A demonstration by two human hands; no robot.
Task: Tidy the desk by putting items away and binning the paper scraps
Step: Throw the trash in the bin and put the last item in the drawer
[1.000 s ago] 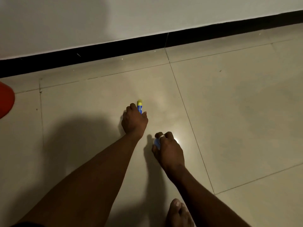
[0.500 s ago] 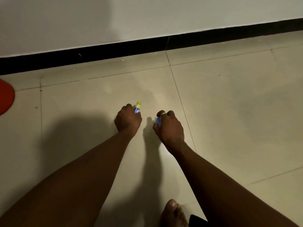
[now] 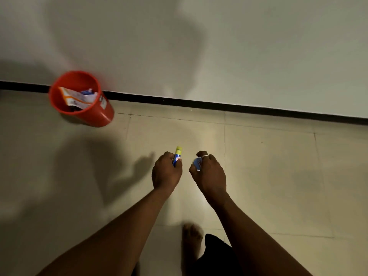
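My left hand (image 3: 166, 171) is closed around a blue stick with a yellow cap (image 3: 177, 154), which points up and away out of my fist. Close to its right, my right hand (image 3: 209, 172) grips a small round blue and white object (image 3: 197, 162); a ring shows on one finger. Both hands hang above the tiled floor. A red bin (image 3: 103, 112) stands by the wall at the upper left, with printed paper scraps (image 3: 76, 97) inside it.
The beige tiled floor (image 3: 278, 176) meets a white wall with a black skirting strip (image 3: 219, 105). My bare foot (image 3: 192, 236) is at the bottom centre. Dark shadows lie on the floor to the left.
The view has lifted and swung left, so the whole red bin now shows. Both hands stay closed on their objects and have come nearer each other since one second ago.
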